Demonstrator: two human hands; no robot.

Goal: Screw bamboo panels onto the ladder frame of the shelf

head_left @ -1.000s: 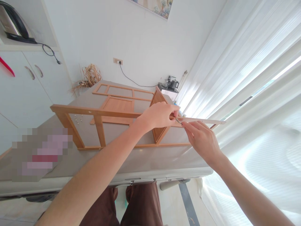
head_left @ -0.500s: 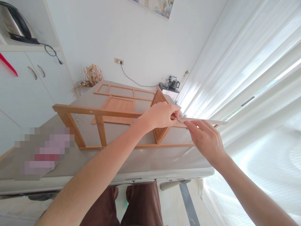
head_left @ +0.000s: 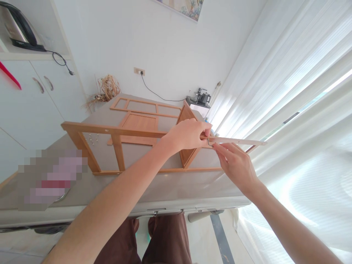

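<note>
Wooden frame on its long side, running along the desk's front edge and not far back from it. Standing panel set crosswise behind it, meeting it below the hands.

Left hand: fingers closed about the frame's top rail, near the joint. Right hand: thin bent metal rod pinched in the fingertips, its far end at the rail beside the left fingers. Whether that end is seated in anything, cannot tell; fingers cover the spot.

Risks, as judged. Rod is slim and held by little; a skewed turn could let it slip out and scratch the wood or nip the left fingers, which are close by. Frame stands on a narrow edge: sideways pressure, or a slackened left grip, might tip it toward the front edge and twist the joint to the panel.

Small metal bits loose toward the desk's left end, seen through the frame; a knock could scatter them. Flat panel lies behind, second frame toward the back edge; a backward fall would probably strike the flat panel first.
</note>
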